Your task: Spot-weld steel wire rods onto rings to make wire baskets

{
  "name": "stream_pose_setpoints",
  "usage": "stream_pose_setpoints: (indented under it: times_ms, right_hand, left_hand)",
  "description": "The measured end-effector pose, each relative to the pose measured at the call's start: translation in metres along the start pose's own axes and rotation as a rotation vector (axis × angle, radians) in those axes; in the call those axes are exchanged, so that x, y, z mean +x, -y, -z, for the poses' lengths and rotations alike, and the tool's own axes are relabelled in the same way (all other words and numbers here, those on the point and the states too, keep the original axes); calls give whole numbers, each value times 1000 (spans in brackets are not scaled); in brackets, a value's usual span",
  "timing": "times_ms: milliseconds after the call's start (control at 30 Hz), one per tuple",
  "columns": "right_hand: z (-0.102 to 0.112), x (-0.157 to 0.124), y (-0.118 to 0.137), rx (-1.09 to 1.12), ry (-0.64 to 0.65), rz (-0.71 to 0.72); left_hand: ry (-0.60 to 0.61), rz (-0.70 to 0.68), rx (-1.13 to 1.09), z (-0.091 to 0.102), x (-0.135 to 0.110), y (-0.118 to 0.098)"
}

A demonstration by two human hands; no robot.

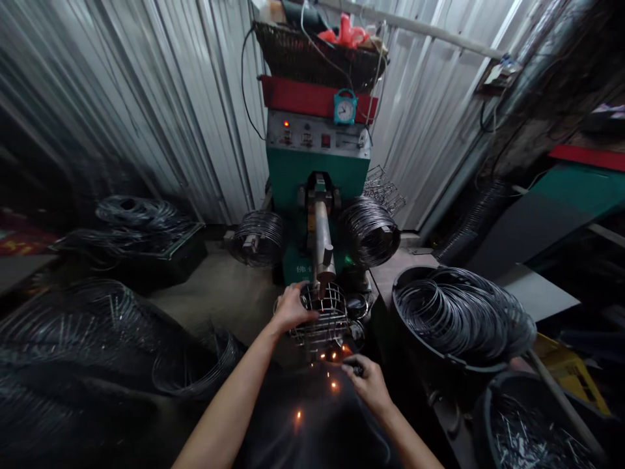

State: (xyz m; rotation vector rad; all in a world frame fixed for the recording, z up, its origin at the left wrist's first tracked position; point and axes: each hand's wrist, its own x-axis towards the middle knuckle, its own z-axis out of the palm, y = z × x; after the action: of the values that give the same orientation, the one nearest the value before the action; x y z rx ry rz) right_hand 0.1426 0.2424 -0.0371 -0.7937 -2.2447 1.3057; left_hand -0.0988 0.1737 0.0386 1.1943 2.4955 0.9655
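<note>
A round wire basket (pixel 325 319) of shiny metal rods sits under the tip of the spot welder (pixel 319 163), around its lower end. My left hand (pixel 294 309) is closed on the basket's left side, thumb across the rods. My right hand (pixel 368 384) is held nearer to me, below the basket's right side. Its fingers are pinched around a small dark thing that I cannot make out. Orange sparks (pixel 333 356) fly between the basket and my right hand, and some drop lower over the dark apron. The welder's metal arm (pixel 323 238) points down toward me.
Wire coils (pixel 258 238) hang on both sides of the welder. At right stands a black tub (pixel 405 326) with wire rings, and below it a bucket (pixel 483 417) of metal pieces. Wire bundles lie at left. A teal clock (pixel 345 107) hangs on the machine.
</note>
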Motion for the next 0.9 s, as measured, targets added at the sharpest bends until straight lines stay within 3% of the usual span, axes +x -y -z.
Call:
stream_pose_setpoints:
  times_ms: [233,500,600,733,800,900]
  right_hand:
    - [0,-37,-17,-102,37,-57]
    - [7,-25,0,-60,-19,48]
    - [18,7,17,-49,-87,157]
    - [32,82,44,-106,-140,316]
    - [33,122,54,-138,-70,369]
    - [27,169,60,-170,200,333]
  left_hand:
    - [-22,-53,4,-6,-27,1]
    - [-6,-72,33,-6,-26,-2]
    - [21,-72,27,-2,-26,1]
    - [129,-82,-171,11,-10,10]
    - [186,-64,-253,17,5,15]
    - [237,-36,-188,18,27,20]
